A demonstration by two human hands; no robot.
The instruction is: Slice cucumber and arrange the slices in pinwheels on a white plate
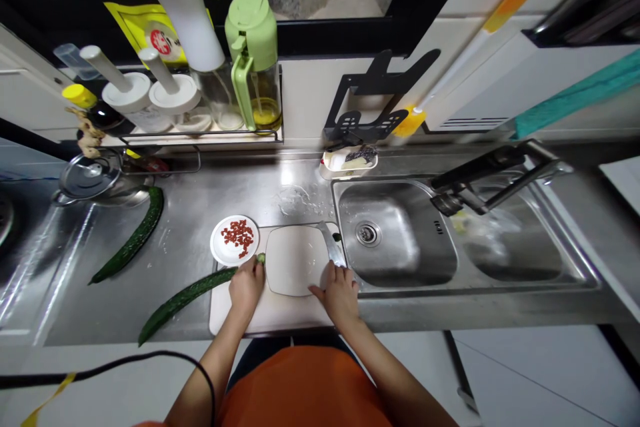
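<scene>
A long dark green cucumber (185, 300) slants up from the counter's front edge onto the cutting board (300, 315). My left hand (247, 287) is closed around its upper end, and a pale green tip pokes out beyond the fingers. My right hand (340, 293) is closed on a kitchen knife (331, 243), its blade pointing away from me; the handle is hidden under my fingers. Between both hands a white, squarish plate (296, 260) lies on the board, with my right thumb at its near edge. A small green piece (337, 237) sits right of the blade.
A round white dish (217, 243) of chopped red bits stands behind my left hand. A second cucumber (131, 243) and a lidded pot (95, 180) are at the left. To the right is a double sink (400, 287) with a black faucet (480, 177). A condiment rack (200, 140) hangs behind.
</scene>
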